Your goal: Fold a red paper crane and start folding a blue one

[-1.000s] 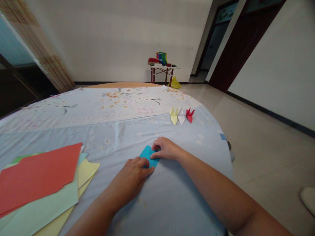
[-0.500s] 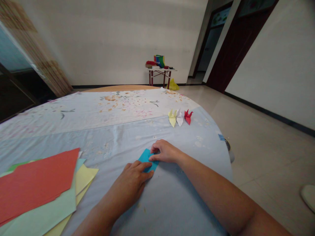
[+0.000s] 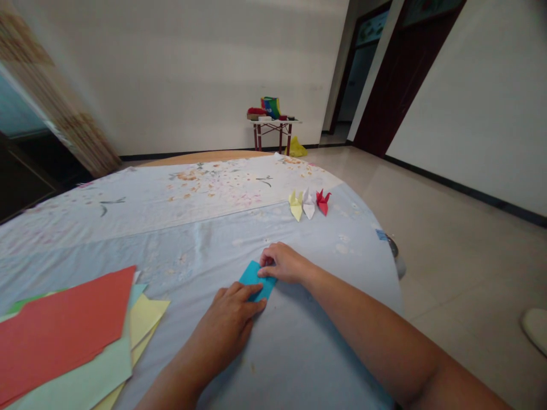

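A small folded piece of blue paper (image 3: 268, 288) lies on the tablecloth in front of me. My left hand (image 3: 233, 316) rests on its near-left part, fingers stretched out and pressing it down. At the far-right edge my right hand (image 3: 285, 263) pinches the paper between thumb and fingers. The fingertips hide some of the fold. Beyond the hands stand three folded paper cranes: a yellow one (image 3: 296, 206), a white one (image 3: 309, 205) and a red one (image 3: 323, 202).
A pile of coloured sheets, with red paper (image 3: 72, 330) on top, lies on the left of the round table. The floral tablecloth (image 3: 205, 228) covers most of it. A small side table (image 3: 273, 122) with a colourful bag stands by the wall.
The camera view has shifted slightly. Both hands stay on the blue paper in nearly the same pose.
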The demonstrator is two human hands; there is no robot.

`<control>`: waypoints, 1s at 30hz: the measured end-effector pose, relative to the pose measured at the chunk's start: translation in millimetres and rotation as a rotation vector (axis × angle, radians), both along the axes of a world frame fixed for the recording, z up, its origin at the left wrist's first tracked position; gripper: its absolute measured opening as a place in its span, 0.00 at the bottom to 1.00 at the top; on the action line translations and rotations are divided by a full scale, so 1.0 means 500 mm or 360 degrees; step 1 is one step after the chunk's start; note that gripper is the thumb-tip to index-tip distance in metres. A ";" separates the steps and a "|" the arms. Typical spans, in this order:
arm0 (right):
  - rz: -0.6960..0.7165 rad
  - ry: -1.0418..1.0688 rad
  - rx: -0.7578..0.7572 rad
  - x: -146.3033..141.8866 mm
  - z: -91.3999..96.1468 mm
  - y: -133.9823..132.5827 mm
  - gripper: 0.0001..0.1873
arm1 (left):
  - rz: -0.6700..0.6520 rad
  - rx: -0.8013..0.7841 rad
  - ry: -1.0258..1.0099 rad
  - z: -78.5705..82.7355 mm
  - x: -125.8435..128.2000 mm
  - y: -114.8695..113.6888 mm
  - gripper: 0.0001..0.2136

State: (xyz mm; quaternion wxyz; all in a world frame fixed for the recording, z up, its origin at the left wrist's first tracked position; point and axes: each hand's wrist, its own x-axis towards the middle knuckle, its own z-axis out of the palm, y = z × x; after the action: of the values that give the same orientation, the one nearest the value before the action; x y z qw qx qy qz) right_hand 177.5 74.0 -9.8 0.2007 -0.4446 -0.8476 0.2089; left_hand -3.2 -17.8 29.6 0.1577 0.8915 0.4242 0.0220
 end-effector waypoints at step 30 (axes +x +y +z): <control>-0.0101 -0.0126 0.0061 0.014 -0.006 0.005 0.22 | -0.0050 0.0061 -0.0096 0.004 -0.019 -0.009 0.19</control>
State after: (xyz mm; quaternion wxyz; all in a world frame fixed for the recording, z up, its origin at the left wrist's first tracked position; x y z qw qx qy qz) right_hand 184.4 76.6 -13.0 0.1821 -0.4754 -0.8441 0.1682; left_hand -12.6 -22.5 31.4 0.1536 0.8998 0.4046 0.0545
